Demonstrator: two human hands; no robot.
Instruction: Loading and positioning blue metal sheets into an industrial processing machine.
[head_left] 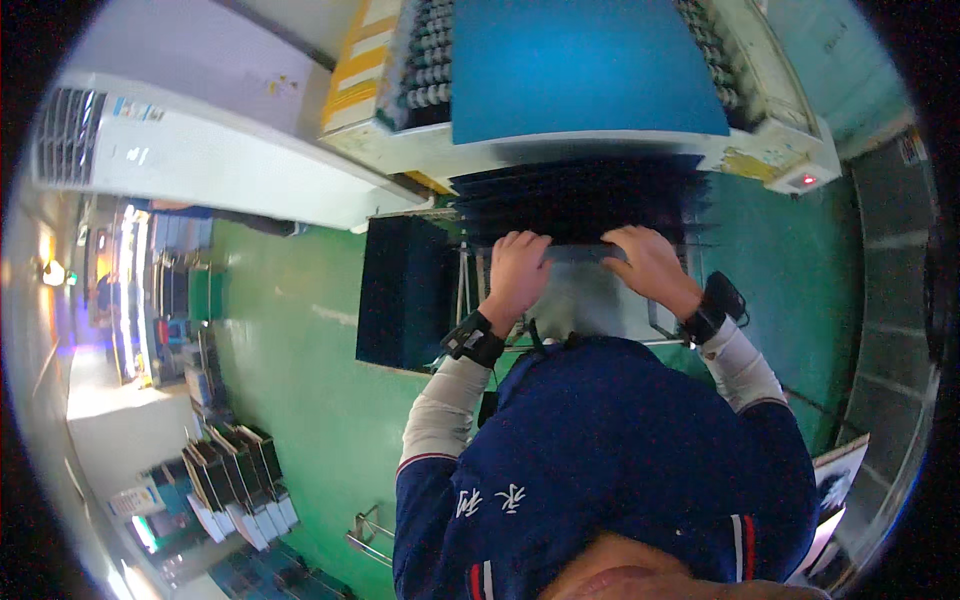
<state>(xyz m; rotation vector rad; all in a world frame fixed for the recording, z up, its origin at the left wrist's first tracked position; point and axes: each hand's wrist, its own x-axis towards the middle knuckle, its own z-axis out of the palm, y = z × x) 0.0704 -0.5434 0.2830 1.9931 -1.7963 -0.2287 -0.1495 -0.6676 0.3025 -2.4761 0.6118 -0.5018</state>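
Observation:
Both of my hands are at the near edge of a row of dark, thin panels standing close together in front of a machine. My left hand has its fingers bent over the edge at the left, thumb pointing inward. Toward the right end, my right hand hooks its fingers over the same edge, thumb also turned inward. Between the hands lies a smooth grey surface. Dark bands with small boxes circle both wrists. How many panels lie under my fingers is hidden.
Beyond the panels, a blue sheet lies on a roller conveyor. A dark box-like stack stands left of the metal frame. Farther left are a white cabinet and several racked panels on the green floor.

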